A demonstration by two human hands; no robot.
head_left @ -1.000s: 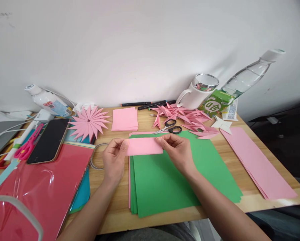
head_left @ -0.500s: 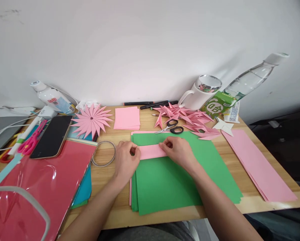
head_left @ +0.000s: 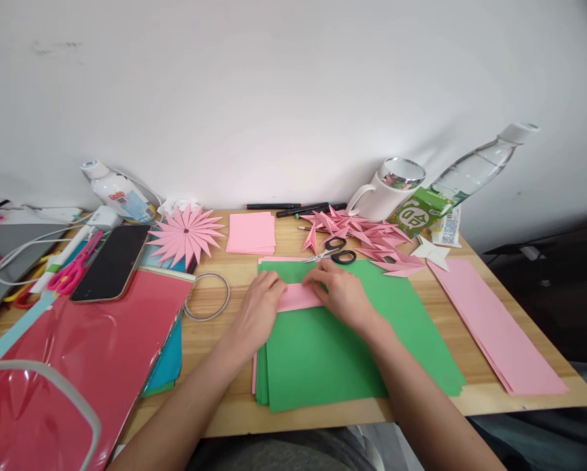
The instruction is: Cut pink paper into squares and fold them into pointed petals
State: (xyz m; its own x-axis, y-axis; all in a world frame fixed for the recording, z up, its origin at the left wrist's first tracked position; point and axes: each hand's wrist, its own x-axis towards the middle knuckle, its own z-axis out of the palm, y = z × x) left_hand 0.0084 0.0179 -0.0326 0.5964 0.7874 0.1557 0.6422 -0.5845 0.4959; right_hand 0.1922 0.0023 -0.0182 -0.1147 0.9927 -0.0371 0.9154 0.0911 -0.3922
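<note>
The folded pink paper (head_left: 298,298) lies on the green sheets (head_left: 333,363), between my hands. Over on the left is a pink star (head_left: 186,242), then a pile of pink squares (head_left: 251,232). My left hand (head_left: 258,306) has its fingertips on the paper's left end; its thumb is hidden, so I can't tell if it pinches. My right hand (head_left: 342,296) is curled nearly closed, holding the right end. Just behind it are scissors (head_left: 325,251), then spiky pink pieces (head_left: 372,234), then long pink paper (head_left: 494,327). I think I'm flattening a fold; the next press needs steady fingers and even edges.
</note>
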